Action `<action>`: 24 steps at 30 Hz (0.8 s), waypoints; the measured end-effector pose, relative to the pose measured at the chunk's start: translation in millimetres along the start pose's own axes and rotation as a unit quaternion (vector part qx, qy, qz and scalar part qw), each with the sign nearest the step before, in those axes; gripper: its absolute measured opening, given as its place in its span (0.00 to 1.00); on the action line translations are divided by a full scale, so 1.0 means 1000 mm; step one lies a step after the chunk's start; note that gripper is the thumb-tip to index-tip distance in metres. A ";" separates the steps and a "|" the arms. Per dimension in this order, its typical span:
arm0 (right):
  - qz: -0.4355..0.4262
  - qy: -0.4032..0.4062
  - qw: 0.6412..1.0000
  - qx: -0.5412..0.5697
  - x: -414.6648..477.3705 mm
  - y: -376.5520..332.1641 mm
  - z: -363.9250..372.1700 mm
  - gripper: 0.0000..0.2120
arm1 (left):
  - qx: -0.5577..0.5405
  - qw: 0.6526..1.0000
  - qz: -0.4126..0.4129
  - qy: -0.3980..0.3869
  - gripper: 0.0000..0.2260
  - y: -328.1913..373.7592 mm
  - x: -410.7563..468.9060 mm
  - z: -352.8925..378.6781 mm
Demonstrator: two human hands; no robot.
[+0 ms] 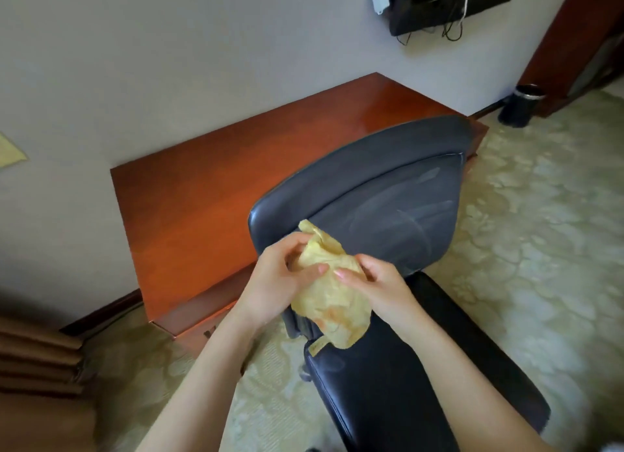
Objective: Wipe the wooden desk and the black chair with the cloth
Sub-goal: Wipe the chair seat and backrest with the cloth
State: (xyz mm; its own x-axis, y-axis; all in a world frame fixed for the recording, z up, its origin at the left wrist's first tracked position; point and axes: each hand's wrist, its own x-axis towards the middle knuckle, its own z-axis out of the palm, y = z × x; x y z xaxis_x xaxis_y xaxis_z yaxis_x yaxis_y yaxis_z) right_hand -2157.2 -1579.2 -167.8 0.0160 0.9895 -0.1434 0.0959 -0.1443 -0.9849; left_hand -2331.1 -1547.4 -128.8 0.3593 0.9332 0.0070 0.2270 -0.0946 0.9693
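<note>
A crumpled yellow cloth [329,294] hangs between both hands, in front of the black chair [388,208]. My left hand [280,276] grips its upper left part, fingers curled round the fabric. From the right, my right hand [374,279] pinches the cloth with its thumb on top. The chair's backrest shows pale wipe streaks, and its seat [405,384] lies below my forearms. The wooden desk [202,198], glossy reddish brown, stands against the wall behind the chair.
A dark bin [521,105] stands on the patterned carpet [540,249] at the right, beside a dark wooden cabinet [574,46]. A black box with cables [439,5] hangs on the wall. Brown fabric folds [37,360] sit at the lower left.
</note>
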 end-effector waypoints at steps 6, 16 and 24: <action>0.113 0.115 0.940 0.302 0.004 0.004 0.006 0.12 | 0.253 0.945 0.059 0.198 0.12 -0.019 0.027 -0.020; 0.074 0.315 0.910 0.260 0.058 -0.016 -0.023 0.17 | 0.173 0.968 0.034 0.178 0.17 -0.038 0.065 -0.037; -0.049 0.339 0.938 -0.050 0.135 -0.061 -0.018 0.12 | 0.174 0.964 -0.014 0.200 0.16 -0.033 0.048 -0.035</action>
State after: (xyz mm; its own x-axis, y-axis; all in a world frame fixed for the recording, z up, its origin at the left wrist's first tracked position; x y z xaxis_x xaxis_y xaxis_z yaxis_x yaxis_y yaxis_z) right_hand -2142.8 -1436.7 -124.9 0.6287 0.7740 0.0754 0.2217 -0.0855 -0.9713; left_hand -2352.9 -1487.1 -151.8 -0.0140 0.9896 0.1432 0.5472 -0.1122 0.8294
